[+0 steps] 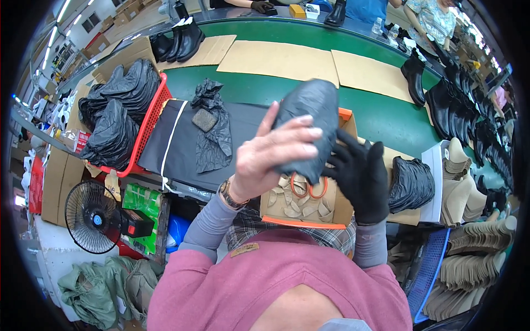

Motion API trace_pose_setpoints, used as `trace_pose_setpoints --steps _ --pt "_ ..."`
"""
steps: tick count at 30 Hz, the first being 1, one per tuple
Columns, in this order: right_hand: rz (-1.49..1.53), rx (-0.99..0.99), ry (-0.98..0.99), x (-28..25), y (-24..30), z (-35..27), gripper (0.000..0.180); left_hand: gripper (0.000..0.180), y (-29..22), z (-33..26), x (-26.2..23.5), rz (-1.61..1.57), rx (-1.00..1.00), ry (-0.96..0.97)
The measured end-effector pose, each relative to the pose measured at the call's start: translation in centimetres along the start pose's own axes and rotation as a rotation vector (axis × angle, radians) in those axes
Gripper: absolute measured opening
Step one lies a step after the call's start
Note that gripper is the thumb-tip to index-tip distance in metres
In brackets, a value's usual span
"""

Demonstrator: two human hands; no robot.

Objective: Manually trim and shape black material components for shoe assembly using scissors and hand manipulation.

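Note:
In front of my chest, a shoe-shaped piece wrapped in black plastic (312,107) is held upright. My bare left hand (281,146) grips it, with its fingers across the face and the thumb along the left side. My right hand (361,176), in a black glove, is at the piece's right edge, fingers spread and thumb pointing up, away from it. Under the hands is an open cardboard box (281,214) with orange edges. Orange-handled scissors (318,193) and curved beige scraps (298,208) lie in it. What the plastic covers is hidden.
Left of the hands, a dark block (204,119) rests on crumpled black plastic (214,149). A red basket (157,116) holds plastic-wrapped pieces, with a fan (95,217) below. Another black-wrapped piece (411,185) lies right, beside beige insoles (461,187). Black boots (190,41) stand beyond the cardboard sheets (276,60).

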State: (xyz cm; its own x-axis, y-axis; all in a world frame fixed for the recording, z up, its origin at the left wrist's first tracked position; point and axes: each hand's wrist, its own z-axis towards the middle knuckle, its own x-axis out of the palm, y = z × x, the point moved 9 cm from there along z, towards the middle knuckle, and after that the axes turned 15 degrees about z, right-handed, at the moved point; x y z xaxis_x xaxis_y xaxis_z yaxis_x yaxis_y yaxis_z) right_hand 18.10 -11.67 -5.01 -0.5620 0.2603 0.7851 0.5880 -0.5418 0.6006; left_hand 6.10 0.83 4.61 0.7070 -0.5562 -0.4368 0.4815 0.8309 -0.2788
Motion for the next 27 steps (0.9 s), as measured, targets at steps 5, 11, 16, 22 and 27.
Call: trace_pose_setpoints --steps 5,11,16,22,27 --pt "0.010 -0.034 -0.006 0.0 -0.6 1.3 0.048 0.038 0.0 -0.7 2.1 -0.067 -0.031 0.159" --pt "-0.567 -0.296 -0.177 0.4 3.1 0.9 0.053 0.070 5.7 -6.3 4.5 -1.136 -1.021 -0.158" --pt "-0.555 -0.367 -0.088 2.3 2.4 -0.4 0.065 0.079 4.7 -7.7 5.4 -1.146 -1.111 -0.170" --pt "-0.689 -0.304 0.022 5.1 4.1 0.1 0.055 0.085 5.8 -7.8 5.5 -1.091 -1.128 -0.123" --pt "-0.930 -0.449 0.222 6.8 3.1 -0.4 0.043 0.090 4.5 -5.8 5.1 -1.178 -0.984 -0.247"
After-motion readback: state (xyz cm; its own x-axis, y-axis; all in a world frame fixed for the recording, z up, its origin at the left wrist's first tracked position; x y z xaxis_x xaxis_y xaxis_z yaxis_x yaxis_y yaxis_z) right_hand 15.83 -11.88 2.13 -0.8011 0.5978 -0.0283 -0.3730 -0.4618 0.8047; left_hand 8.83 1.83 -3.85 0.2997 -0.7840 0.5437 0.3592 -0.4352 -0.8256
